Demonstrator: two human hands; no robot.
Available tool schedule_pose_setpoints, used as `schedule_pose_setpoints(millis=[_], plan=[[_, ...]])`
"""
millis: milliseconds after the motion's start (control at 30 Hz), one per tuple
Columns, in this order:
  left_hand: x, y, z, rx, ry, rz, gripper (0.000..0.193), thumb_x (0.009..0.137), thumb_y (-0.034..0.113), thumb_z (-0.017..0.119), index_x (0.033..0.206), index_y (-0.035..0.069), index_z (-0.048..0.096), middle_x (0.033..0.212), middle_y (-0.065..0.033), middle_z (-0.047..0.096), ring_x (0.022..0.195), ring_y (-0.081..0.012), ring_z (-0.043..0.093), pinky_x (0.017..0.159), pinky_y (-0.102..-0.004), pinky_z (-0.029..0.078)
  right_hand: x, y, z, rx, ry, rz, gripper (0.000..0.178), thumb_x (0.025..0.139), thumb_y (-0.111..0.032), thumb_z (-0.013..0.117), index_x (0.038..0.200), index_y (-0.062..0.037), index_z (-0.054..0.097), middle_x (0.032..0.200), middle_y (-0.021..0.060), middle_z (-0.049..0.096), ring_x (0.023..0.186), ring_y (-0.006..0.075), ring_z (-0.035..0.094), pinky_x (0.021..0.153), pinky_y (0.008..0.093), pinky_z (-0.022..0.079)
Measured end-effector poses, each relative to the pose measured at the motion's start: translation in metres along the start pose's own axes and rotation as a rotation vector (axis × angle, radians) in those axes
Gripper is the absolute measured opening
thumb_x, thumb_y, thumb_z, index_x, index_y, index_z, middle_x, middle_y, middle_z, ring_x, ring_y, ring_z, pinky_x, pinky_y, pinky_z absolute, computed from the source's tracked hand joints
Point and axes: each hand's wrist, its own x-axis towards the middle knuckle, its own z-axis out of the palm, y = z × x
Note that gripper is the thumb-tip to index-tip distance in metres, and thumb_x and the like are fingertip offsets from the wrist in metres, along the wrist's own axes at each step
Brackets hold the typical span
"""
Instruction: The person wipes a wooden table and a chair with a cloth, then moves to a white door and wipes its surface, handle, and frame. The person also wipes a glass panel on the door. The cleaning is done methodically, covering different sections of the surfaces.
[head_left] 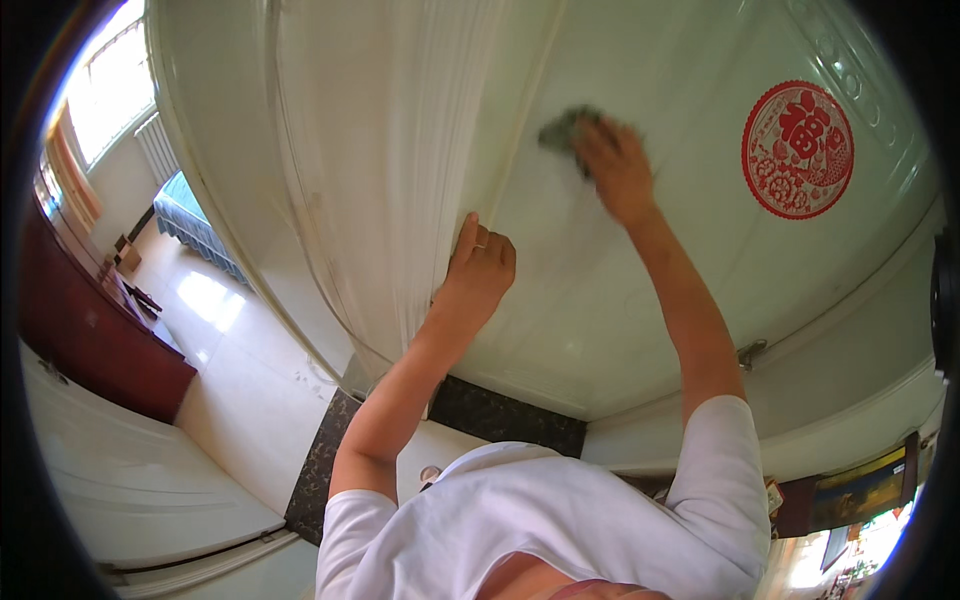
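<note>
A crumpled grey-green cloth (pixel 570 130) lies pressed against the pale, glossy door (pixel 620 290), with my right hand (pixel 617 165) closed over it. Both hand and cloth are slightly blurred. Lower and to the left, my left hand (pixel 478 265) grips the door's edge. Its index finger points up along the edge while the other fingers bend, and a ring shows on one of them. The thumb side is hidden. A round red paper-cut decoration (pixel 798 150) is stuck on the door to the right of my right hand.
A metal door handle (pixel 752 353) sits by my right forearm. White frame mouldings (pixel 400 120) rise left of the door, above a dark marbled threshold strip (pixel 510 412). Beyond the doorway are a bed (pixel 195 225), a dark red cabinet (pixel 95 320) and a white door (pixel 140 480).
</note>
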Motion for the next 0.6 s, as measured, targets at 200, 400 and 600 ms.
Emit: schedule_pose_setpoints(millis=[200,400,600], plan=[[-0.002,-0.003,-0.005,-0.020,-0.042,0.004,0.012,0.077,0.004,0.061,0.088,0.006,0.065,0.075,-0.0060,0.055,0.091,-0.0245,0.062,0.117,-0.0471,0.030,0.038,-0.005,0.014,-0.037,0.137,0.180,0.038,0.081,-0.002,0.064,0.117,-0.0122,0.070,0.144,0.0002,0.052,0.132,0.0285,0.047,0.106,0.0462,0.043],[0.002,-0.002,-0.008,-0.086,-0.049,-0.003,0.012,0.079,0.004,0.060,0.089,0.005,0.065,0.076,-0.0075,0.058,0.092,-0.0260,0.062,0.117,-0.0479,0.029,-0.052,-0.077,0.046,0.334,-0.104,0.074,0.038,0.086,-0.008,0.064,0.124,-0.0088,0.065,0.146,0.0044,0.050,0.135,0.0286,0.045,0.110,0.0440,0.042],[-0.002,-0.005,-0.007,-0.063,-0.093,0.028,0.019,0.078,0.005,0.062,0.096,0.005,0.070,0.085,-0.0075,0.065,0.100,-0.0251,0.063,0.120,-0.0486,0.023,-0.153,-0.090,0.070,0.449,-0.597,-0.332,0.031,0.094,-0.016,0.059,0.123,-0.0104,0.066,0.147,0.0014,0.049,0.140,0.0241,0.038,0.120,0.0402,0.029]])
